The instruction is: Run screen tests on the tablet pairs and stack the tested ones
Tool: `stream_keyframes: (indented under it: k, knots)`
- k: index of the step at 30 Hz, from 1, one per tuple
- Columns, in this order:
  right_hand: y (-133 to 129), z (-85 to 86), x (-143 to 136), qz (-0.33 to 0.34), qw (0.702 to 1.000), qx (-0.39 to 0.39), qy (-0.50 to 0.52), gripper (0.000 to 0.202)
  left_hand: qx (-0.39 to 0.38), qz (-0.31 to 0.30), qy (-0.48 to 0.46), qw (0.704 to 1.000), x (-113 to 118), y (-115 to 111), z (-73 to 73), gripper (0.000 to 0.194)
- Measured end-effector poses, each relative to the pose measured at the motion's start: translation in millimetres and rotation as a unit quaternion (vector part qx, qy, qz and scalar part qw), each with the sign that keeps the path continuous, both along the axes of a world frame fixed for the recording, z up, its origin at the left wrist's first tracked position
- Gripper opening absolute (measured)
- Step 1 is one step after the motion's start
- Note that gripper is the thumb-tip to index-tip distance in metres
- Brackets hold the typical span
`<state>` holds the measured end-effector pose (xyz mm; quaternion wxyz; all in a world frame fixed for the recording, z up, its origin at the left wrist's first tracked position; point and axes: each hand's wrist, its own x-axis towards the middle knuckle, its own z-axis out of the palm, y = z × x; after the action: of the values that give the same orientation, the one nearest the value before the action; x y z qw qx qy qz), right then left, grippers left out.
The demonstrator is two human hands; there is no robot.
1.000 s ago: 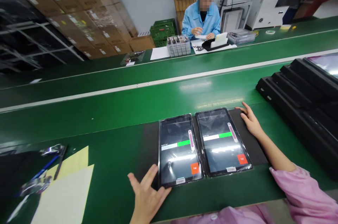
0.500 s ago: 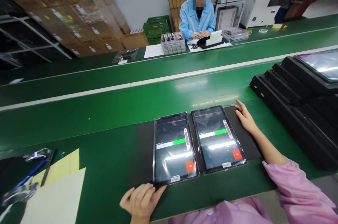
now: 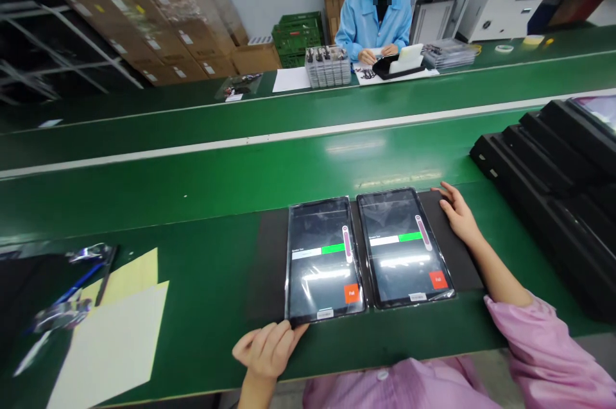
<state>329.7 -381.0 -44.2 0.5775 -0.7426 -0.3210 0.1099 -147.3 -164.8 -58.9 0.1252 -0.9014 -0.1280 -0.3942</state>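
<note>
Two tablets in clear film lie side by side on a flat black pad (image 3: 268,268). The left tablet (image 3: 320,268) and the right tablet (image 3: 402,261) both show a green bar and a red "Fail" box on their screens. My left hand (image 3: 269,351) is closed, its fingers curled at the lower left corner of the left tablet; what is inside them is hidden. At the pad's far right corner, my right hand (image 3: 459,216) has its thumb and fingers around the edge.
A stack of black trays (image 3: 543,184) stands at the right. Paper sheets (image 3: 115,338), a blue pen and crumpled clear film lie at the left. Across the green bench (image 3: 216,178), a co-worker in blue (image 3: 375,20) sits behind a plastic tray stack (image 3: 328,67).
The view has shifted slightly, so everything sits a little higher and, for the most part, further right. Both hands keep their places at the pad and tablet; the screens look the same.
</note>
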Motion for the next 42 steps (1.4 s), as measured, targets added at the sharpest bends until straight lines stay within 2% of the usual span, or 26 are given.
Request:
stream_keyframes:
  k: [10, 15, 17, 20, 22, 27, 30, 33, 36, 39, 42]
  knots:
    - [0, 3.3, -2, -0.003, 1.000, -0.008, -0.001, 0.056, 0.048, -0.022, 0.020, 0.998, 3, 5, 8.3, 0.026]
    - [1, 4.5, -3, -0.008, 1.000, -0.007, -0.004, 0.055, 0.105, -0.051, 0.018, 0.993, 3, 6, 14.4, 0.031]
    - [1, 4.5, -3, -0.010, 1.000, -0.006, -0.004, 0.054, 0.097, -0.023, 0.005, 0.995, 4, 0, 15.3, 0.036]
    - [1, 5.1, -3, -0.011, 1.000, -0.007, -0.008, 0.053, 0.044, 0.059, -0.025, 0.997, 6, -9, 14.2, 0.045]
    - [0, 5.7, -3, -0.012, 1.000, -0.008, -0.012, 0.053, 0.038, 0.075, -0.042, 0.996, 7, -10, 14.0, 0.048]
    - [1, 3.6, -2, -0.005, 1.000, -0.009, -0.025, 0.053, 0.112, 0.004, -0.108, 0.988, 18, 4, 21.6, 0.035]
    - [0, 4.5, 0, -0.006, 0.999, -0.017, -0.044, 0.053, 0.111, 0.004, -0.113, 0.987, 24, 7, 26.6, 0.027]
    - [-7, 18.8, -4, -0.026, 0.993, -0.046, -0.101, 0.052, 0.102, 0.015, -0.104, 0.989, 27, 5, 28.1, 0.025]
    - [-18, 48.7, -28, -0.037, 0.973, -0.084, -0.210, 0.042, 0.077, 0.033, -0.082, 0.993, 28, 1, 28.3, 0.022]
    - [-30, 78.3, -73, 0.030, 0.946, -0.103, -0.306, 0.035, 0.052, 0.053, -0.044, 0.996, 29, -2, 31.1, 0.025]
    - [-37, 89.1, -123, 0.136, 0.907, -0.121, -0.380, 0.033, 0.060, 0.043, -0.042, 0.996, 33, -3, 36.4, 0.025]
